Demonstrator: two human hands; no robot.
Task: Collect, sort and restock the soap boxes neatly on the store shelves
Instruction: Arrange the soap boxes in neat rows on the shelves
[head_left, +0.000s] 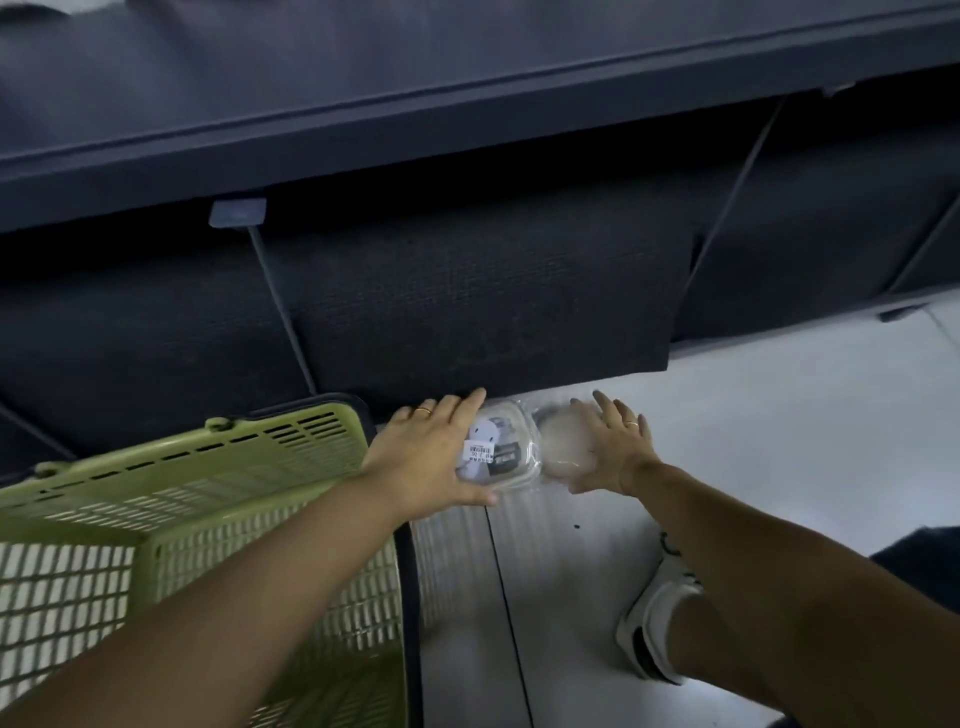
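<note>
A clear plastic soap box (501, 452) with a white label and a barcode sticker lies on the floor at the foot of the dark shelf unit (467, 291). My left hand (431, 457) grips its left side, thumb under its near edge. Right beside it lies a second soap box (563, 447), round, pale and blurred. My right hand (610, 447) rests against that second box with fingers spread. Each hand wears a ring.
A green slatted shopping basket (171, 499) stands at the lower left under my left forearm. An upper shelf board (467, 104) juts out overhead. A shoe (654, 629) is planted on the pale floor (753, 441) at lower right.
</note>
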